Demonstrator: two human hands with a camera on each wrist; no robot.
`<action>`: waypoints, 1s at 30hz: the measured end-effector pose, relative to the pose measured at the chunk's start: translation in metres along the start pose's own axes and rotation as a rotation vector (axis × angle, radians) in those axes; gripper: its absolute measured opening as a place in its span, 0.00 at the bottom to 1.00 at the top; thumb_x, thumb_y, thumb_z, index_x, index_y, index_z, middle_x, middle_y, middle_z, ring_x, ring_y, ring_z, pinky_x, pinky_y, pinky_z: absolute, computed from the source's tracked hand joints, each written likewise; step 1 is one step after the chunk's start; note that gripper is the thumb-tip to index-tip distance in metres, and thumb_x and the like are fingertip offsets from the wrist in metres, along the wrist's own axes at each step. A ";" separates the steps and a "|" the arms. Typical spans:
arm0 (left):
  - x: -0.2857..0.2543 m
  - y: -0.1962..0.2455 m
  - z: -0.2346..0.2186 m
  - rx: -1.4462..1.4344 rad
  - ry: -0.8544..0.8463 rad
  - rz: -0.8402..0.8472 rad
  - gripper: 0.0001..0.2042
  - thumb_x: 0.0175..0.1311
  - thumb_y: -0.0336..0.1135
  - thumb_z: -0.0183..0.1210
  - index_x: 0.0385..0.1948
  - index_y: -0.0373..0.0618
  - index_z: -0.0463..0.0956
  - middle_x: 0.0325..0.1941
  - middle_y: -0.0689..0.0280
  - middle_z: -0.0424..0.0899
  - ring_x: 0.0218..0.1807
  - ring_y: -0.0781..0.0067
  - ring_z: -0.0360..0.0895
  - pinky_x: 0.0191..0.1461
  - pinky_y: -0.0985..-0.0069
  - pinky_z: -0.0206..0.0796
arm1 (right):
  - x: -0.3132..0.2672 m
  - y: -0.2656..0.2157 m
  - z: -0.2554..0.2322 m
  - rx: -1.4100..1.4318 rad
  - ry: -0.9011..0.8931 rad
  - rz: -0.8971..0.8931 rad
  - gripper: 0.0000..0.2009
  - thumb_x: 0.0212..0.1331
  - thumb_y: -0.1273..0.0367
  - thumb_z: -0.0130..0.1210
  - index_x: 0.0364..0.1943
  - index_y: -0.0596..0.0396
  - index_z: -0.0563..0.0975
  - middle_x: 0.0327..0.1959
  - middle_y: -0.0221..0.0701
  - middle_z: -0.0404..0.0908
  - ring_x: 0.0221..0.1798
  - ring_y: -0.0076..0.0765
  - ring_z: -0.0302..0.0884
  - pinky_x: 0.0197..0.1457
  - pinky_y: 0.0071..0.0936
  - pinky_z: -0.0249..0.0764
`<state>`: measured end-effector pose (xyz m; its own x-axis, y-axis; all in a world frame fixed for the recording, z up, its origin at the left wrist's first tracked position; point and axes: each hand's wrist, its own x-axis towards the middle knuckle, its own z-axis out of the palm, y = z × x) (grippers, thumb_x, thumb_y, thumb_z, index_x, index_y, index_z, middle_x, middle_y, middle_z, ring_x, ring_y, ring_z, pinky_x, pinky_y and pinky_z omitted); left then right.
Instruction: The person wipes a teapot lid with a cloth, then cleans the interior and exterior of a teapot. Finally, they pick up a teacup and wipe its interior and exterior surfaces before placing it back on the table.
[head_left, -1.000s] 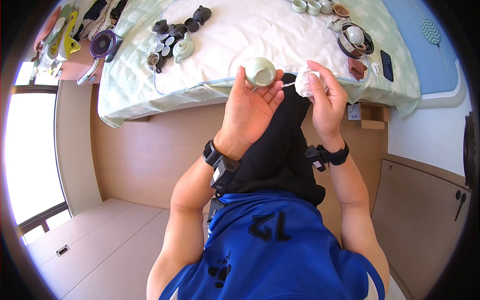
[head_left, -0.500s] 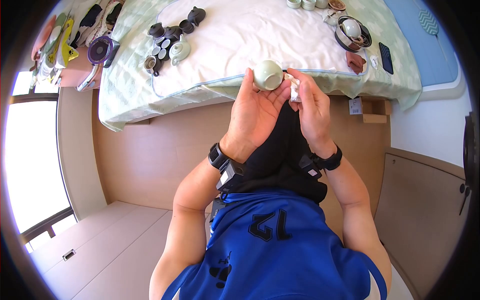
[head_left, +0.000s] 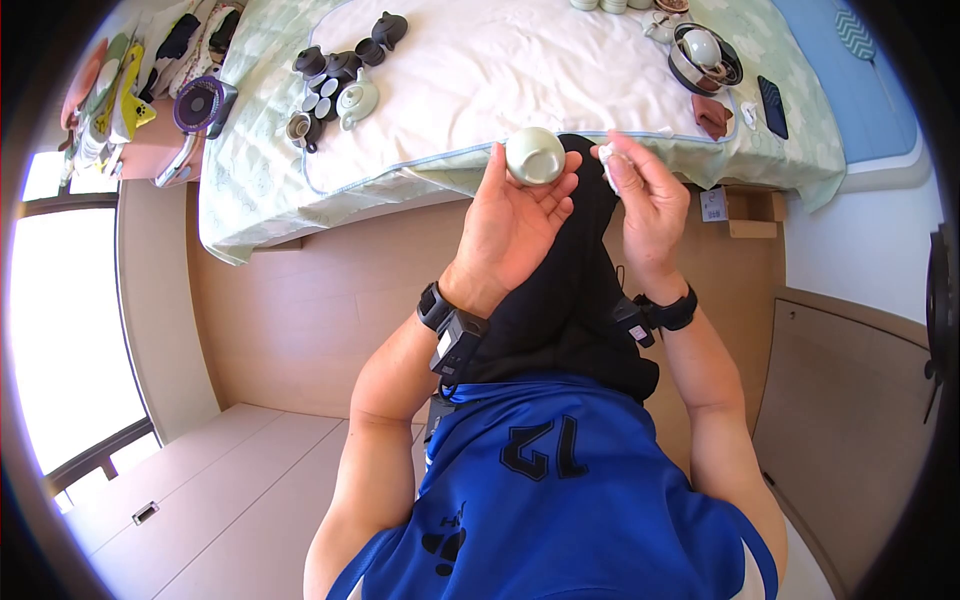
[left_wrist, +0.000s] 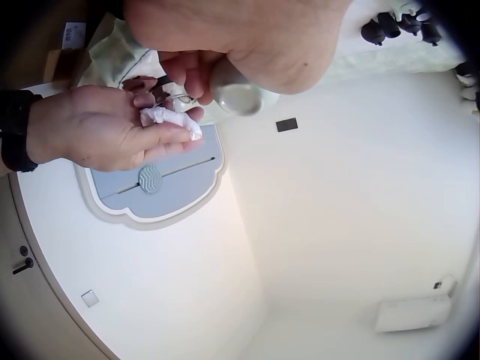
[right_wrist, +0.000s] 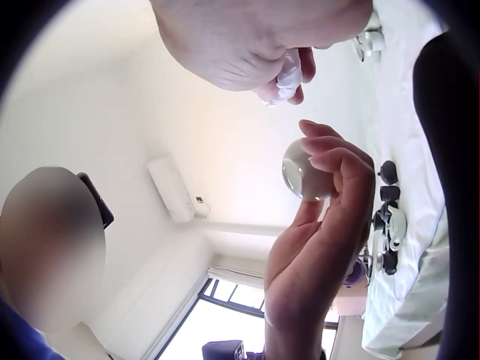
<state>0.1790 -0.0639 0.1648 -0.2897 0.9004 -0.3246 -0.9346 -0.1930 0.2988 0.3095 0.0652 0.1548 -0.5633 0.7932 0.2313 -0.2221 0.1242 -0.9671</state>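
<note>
My left hand [head_left: 505,240] holds a pale green teacup [head_left: 535,157] with its foot ring facing up toward the head. Seen from the right wrist, the fingers [right_wrist: 337,161] curl round the cup's side and the thumb lies along its other side. A little to the right, my right hand [head_left: 655,215] pinches a crumpled white tissue [head_left: 609,168] between thumb and fingers. A gap separates tissue and cup in the head view. The left wrist view shows the tissue [left_wrist: 172,120] bunched in the right hand's fingers, near the glossy cup [left_wrist: 238,96]. The cup's inside is hidden.
Dark teapots and cups [head_left: 340,68] and a pale green teapot [head_left: 357,100] stand at the cloth's left. A round tray with a white pot [head_left: 703,48], a brown cloth [head_left: 711,117] and a phone [head_left: 772,107] lie at right. The bed's edge [head_left: 390,180] runs beyond the hands.
The right hand brought the tissue left to the cup's side half a second ago, then drew back to the right with it. The left hand and cup have shifted slightly right.
</note>
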 end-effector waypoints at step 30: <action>-0.014 -0.001 0.019 0.412 -0.139 0.163 0.22 0.86 0.52 0.42 0.67 0.45 0.68 0.48 0.58 0.81 0.33 0.72 0.75 0.38 0.75 0.70 | 0.001 -0.038 0.017 0.019 -0.116 -0.133 0.08 0.70 0.76 0.63 0.48 0.66 0.85 0.47 0.33 0.85 0.46 0.23 0.81 0.47 0.20 0.79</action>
<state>0.1880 -0.0690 0.1859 -0.3698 0.9201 -0.1289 -0.7110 -0.1909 0.6768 0.3037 0.0508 0.1936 -0.6156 0.6967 0.3683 -0.3145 0.2113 -0.9254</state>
